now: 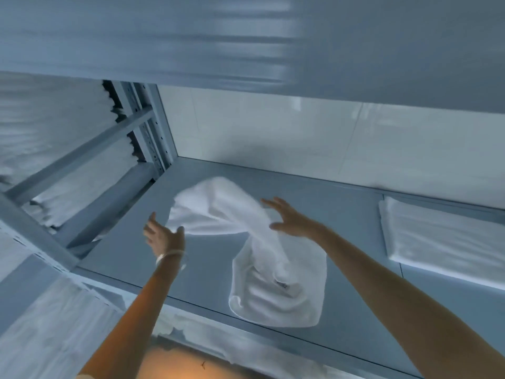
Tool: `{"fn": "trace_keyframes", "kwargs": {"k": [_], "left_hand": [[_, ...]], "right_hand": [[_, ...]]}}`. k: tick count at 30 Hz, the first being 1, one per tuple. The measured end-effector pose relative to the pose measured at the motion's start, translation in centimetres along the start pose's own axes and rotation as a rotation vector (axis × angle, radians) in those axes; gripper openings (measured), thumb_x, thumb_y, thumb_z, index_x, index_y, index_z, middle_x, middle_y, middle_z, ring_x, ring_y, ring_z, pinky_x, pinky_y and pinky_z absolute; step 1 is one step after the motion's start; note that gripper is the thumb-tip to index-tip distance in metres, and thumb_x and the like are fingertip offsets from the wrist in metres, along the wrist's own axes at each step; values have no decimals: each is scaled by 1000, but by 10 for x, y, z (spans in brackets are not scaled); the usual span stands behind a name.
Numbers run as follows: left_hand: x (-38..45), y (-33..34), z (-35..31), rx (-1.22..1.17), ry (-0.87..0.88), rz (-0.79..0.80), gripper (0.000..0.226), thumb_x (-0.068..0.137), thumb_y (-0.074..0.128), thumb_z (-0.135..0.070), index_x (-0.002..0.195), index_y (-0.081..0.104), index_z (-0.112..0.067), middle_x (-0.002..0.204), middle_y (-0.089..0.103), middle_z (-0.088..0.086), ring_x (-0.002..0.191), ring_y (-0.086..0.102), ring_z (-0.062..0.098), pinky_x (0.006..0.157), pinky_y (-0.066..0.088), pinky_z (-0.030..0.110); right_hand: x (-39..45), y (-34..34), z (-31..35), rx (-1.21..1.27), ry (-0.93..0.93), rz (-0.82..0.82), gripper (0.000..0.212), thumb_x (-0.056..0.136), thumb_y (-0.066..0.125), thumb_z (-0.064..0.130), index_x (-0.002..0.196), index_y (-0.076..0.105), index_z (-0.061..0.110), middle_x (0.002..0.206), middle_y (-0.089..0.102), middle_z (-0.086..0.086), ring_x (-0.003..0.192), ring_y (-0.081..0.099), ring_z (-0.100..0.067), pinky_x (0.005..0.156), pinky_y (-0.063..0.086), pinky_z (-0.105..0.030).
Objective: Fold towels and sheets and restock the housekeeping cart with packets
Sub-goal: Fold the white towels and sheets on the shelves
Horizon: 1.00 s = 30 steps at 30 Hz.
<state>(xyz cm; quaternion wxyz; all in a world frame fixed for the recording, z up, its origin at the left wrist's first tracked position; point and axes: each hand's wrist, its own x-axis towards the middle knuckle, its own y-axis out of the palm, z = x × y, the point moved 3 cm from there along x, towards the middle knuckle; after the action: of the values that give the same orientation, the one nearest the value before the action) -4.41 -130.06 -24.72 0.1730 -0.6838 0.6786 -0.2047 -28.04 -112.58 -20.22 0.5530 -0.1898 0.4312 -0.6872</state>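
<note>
A white towel (262, 258) lies crumpled and partly lifted on the grey shelf (355, 214), its near end with a small label by the shelf's front edge. My left hand (164, 233) hovers with spread fingers at the towel's left side, a bracelet on the wrist. My right hand (289, 217) is stretched flat over the towel's raised middle, fingers straight. Neither hand grips the cloth.
A folded white sheet (442, 242) lies at the shelf's right end. Stacks of folded linen (68, 149) fill the rack on the left behind grey metal struts (82, 154). Another shelf hangs close overhead (246, 50). More white linen (54, 324) sits below.
</note>
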Motion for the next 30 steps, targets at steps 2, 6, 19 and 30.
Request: {"fn": "trace_keyframes", "kwargs": {"k": [2, 6, 19, 30], "left_hand": [[-33, 27, 13, 149, 314, 163, 51, 72, 63, -5, 122, 53, -2, 124, 51, 27, 119, 46, 44, 100, 30, 43], [-101, 89, 52, 572, 478, 778, 49, 80, 55, -38, 129, 50, -28, 144, 39, 6, 136, 33, 24, 107, 23, 29], [-172, 90, 40, 862, 395, 1038, 41, 94, 48, -13, 134, 50, -19, 138, 48, 5, 125, 49, 23, 105, 37, 26], [-207, 136, -6, 297, 394, 1031, 36, 84, 47, 5, 96, 74, -16, 112, 69, 0, 105, 62, 14, 97, 42, 17]], "right_hand": [[-13, 33, -36, -149, 99, 53, 65, 93, 54, 17, 148, 21, 28, 158, 5, -10, 145, 7, -26, 116, 11, -35], [-54, 83, -69, -303, 231, 174, 59, 92, 56, 32, 144, 28, 40, 158, -5, 1, 144, -6, -35, 114, 15, -54], [-72, 113, -107, -237, 393, 28, 62, 96, 21, 8, 149, 7, 38, 153, -28, -6, 142, 2, -43, 107, 34, -51], [-123, 100, -112, -322, 463, -109, 46, 96, 46, 20, 140, 34, 19, 149, 23, -9, 130, 36, -31, 100, 42, -38]]}}
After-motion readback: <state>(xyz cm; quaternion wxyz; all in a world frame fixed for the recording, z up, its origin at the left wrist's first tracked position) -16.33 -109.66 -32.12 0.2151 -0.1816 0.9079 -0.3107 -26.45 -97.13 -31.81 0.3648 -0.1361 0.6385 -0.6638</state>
